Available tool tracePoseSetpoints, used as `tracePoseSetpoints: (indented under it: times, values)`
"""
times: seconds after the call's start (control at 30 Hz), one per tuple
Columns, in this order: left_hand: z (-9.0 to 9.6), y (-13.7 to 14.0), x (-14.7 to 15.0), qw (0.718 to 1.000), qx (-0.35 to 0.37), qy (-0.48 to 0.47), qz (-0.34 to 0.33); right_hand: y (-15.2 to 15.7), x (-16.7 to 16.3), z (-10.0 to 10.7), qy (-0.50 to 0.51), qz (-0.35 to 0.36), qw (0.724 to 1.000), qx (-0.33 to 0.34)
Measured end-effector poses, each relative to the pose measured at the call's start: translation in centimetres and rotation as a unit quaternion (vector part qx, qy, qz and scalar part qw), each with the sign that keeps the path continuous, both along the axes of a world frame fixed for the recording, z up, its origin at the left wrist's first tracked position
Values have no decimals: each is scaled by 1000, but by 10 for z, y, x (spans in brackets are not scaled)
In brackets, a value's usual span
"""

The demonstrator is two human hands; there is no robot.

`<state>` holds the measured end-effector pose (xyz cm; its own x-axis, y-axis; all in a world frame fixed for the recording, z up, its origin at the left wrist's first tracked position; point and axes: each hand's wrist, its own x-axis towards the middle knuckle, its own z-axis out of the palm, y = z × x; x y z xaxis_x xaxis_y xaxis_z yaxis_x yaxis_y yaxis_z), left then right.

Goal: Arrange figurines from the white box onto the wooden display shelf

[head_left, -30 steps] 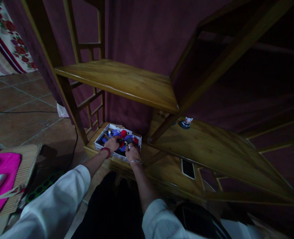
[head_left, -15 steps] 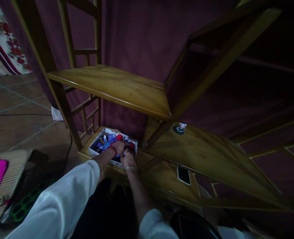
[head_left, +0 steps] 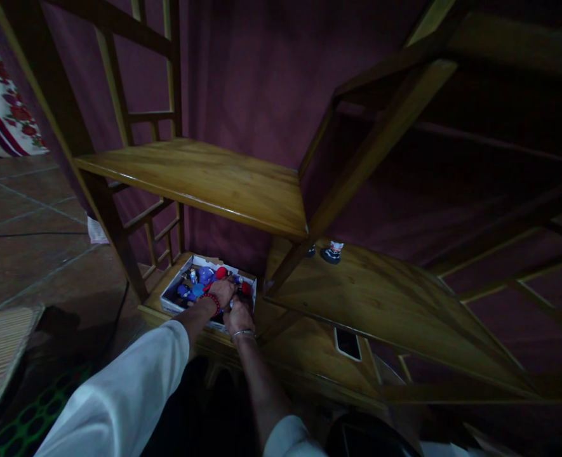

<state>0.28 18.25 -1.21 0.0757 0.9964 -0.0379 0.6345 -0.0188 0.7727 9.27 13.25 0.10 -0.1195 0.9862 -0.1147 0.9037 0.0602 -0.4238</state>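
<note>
A shallow white cardboard box (head_left: 170, 307) sits on the low shelf at the left, filled with several small figurines in blue, red and dark colours. Among them are a blue figurine (head_left: 206, 275) and a round red piece (head_left: 221, 273). My left hand (head_left: 223, 292), with a red bead bracelet at its wrist, reaches over the box with its fingers curled. Close against it is my right hand (head_left: 239, 315), wearing a thin metal bangle, also closed at the box's right side. Something small seems to be between the two hands, but fingers and dim light hide what it is.
A wooden shelf board (head_left: 199, 181) juts out above the box. On the shelf to the right stand a small figurine (head_left: 333, 252) and part of another, behind a post. A phone-like dark rectangle with a white rim (head_left: 348, 344) lies lower down. A cable runs across the floor.
The view has shifted, so the box and shelves appear farther left and slightly lower. Both hands stay together over the box. A second figurine now shows beside the post.
</note>
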Motion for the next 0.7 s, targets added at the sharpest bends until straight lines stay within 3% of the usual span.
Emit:
tracePoseSetpoints:
  times: [0.17, 0.33, 0.57, 0.7]
  values:
    - [10, -7, -4, 997, 15, 80, -7, 2, 2, -7, 31, -7, 999, 16]
    - [19, -16, -10, 996, 27, 82, 37, 5, 2, -8, 87, -47, 994, 53]
    - [31, -33, -11, 992, -4, -49, 117, -4, -1, 14, 154, -112, 979, 77]
    - [46, -53, -13, 969, -18, -181, 169, -11, -4, 26, 253, -133, 955, 81]
